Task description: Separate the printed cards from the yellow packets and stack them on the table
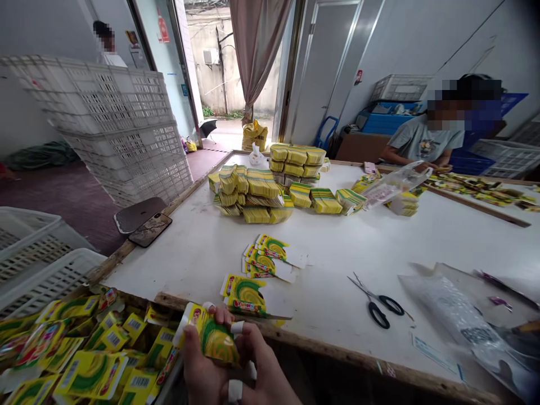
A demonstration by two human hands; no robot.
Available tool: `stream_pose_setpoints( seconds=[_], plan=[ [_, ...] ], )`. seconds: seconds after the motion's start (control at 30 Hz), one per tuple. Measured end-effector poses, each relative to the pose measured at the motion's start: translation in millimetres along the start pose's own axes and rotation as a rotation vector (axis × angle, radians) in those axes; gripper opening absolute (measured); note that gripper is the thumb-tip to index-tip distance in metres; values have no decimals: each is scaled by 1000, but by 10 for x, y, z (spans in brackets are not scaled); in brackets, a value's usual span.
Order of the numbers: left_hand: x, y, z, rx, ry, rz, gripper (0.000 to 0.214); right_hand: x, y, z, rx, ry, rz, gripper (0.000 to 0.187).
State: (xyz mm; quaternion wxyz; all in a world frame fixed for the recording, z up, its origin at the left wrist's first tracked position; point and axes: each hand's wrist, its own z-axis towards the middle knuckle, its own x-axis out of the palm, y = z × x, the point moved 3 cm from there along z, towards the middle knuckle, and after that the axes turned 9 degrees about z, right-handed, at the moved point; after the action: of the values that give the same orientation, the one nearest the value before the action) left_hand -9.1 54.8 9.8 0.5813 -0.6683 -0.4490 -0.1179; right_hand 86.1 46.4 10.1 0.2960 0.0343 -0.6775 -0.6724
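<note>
A small yellow carton (211, 336) with a green swirl print is held near the table's front edge. My left hand (200, 368) grips it from the left, thumb on its face. From the right, my right hand (264, 365) closes on the same carton, white tape wrapped round some fingertips. Just beyond lies a flat, unfolded yellow carton (247, 295), with several more flat cartons (268, 256) overlapping behind it. To the left of my hands, a crate is heaped with yellow cartons (90, 374).
Bundled carton stacks (253, 194) stand at the table's back. Black-handled scissors (375, 301) lie open on the right, near a clear plastic bag (455, 306). A phone (151, 229) rests on the left edge. White crates (126, 124) tower at left; a person (430, 138) sits at far right.
</note>
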Motion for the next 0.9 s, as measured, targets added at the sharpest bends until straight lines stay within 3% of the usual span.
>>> stream_pose_setpoints(
  seconds=[0.1,0.17,0.27,0.4,0.47,0.57,0.63,0.7,0.77,0.83,0.9],
  plan=[
    [-57,84,9,-35,37,58,62,-91,-51,1,29,-52,-46,42],
    [-143,158,20,-20,126,143,67,-239,-58,23,6,-122,-11,35],
    [-268,226,29,32,168,325,53,-464,-10,41,-39,-186,-42,20],
    [-347,130,49,31,158,460,29,-654,196,-4,-157,-178,-361,12],
    [-359,-35,84,102,269,539,40,-691,340,-48,-221,-129,-523,17],
    [-370,-289,137,234,496,797,79,-639,528,-119,-334,27,-861,26],
    [-351,-325,135,184,654,1045,101,-547,567,-166,-388,181,-1069,22],
    [-306,-240,82,44,803,1245,105,-475,538,-210,-413,272,-1135,18],
    [-251,-118,12,-16,812,1315,89,-481,485,-242,-433,163,-1053,25],
    [-216,-13,-50,82,679,1325,77,-570,403,-262,-397,-80,-840,52],
    [-216,84,-120,224,579,1323,78,-661,258,-262,-255,-248,-553,70]
  ],
)
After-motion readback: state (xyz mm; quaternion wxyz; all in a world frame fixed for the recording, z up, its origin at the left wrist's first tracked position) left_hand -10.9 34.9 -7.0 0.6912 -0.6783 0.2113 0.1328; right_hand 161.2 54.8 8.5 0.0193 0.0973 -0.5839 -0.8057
